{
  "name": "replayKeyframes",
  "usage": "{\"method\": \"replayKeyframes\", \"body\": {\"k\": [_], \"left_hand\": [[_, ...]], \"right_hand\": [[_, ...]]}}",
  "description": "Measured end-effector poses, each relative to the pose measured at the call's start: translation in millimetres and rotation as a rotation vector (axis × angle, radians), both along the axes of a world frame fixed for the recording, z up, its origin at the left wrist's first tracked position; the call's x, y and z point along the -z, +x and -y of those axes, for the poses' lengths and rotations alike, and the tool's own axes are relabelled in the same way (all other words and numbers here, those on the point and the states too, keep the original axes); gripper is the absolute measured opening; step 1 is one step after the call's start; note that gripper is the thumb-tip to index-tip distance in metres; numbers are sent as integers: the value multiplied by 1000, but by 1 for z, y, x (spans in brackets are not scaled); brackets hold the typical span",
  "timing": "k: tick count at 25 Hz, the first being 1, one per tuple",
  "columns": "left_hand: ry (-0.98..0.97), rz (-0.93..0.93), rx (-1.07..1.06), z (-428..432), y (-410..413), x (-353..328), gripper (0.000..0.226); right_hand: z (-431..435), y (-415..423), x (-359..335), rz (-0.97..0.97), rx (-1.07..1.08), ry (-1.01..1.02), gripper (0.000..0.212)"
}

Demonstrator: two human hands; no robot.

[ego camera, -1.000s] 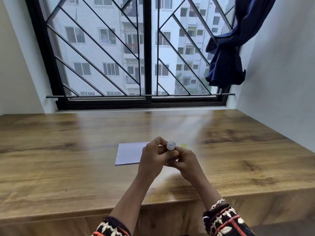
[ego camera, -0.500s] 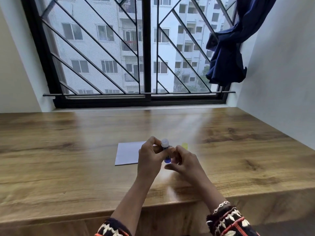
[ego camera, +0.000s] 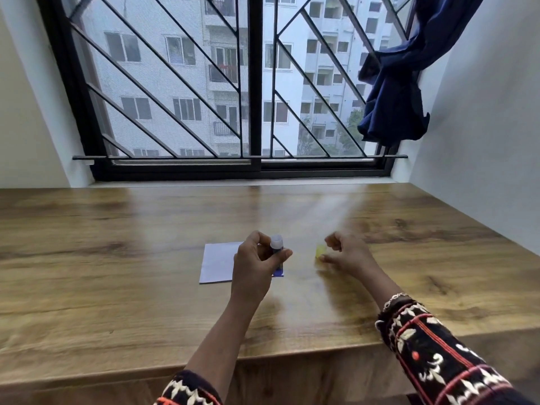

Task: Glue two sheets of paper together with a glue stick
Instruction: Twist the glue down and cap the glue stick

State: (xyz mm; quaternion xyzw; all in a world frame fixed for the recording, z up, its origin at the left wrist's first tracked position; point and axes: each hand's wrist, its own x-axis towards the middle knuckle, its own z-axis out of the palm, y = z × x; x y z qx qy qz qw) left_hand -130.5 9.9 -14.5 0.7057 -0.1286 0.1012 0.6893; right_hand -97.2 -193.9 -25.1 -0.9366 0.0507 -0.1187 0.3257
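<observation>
On wooden desk (ego camera: 117, 258) below barred window (ego camera: 254, 83): white paper (ego camera: 217, 263) lies flat, near center. Left hand (ego camera: 257, 264) hovers just over paper's right edge, fingers clenched round glue stick (ego camera: 277, 252), upright, blue body, pale top showing, cap off. Right hand (ego camera: 347, 252) sits apart to the right, fingers curled at small yellow cap (ego camera: 320, 251); blurred, can't tell whether it's gripped or just touched. Patterned sleeves on both arms.

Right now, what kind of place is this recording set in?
Probably a room in an upper-floor flat: a wooden desk stands under a barred window facing apartment blocks, with a tied-back navy curtain beside it.
</observation>
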Motion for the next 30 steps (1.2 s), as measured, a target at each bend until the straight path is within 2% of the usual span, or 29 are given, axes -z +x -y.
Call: {"method": "replayKeyframes", "body": {"k": [7, 12, 16, 22, 30], "left_hand": [[52, 13, 18, -3, 11, 1, 22], [173, 22, 38, -4, 27, -8, 23], [241, 26, 54, -4, 50, -14, 20], [272, 7, 83, -5, 87, -33, 12], [310, -40, 149, -12, 107, -85, 14]], "right_hand": [[-8, 4, -3, 17, 28, -28, 25], [-9, -6, -29, 60, -135, 188, 20], [-18, -1, -58, 141, -295, 114, 32], [-33, 28, -98, 157, -415, 136, 27], [-49, 60, -140, 212, -538, -90, 24]]}}
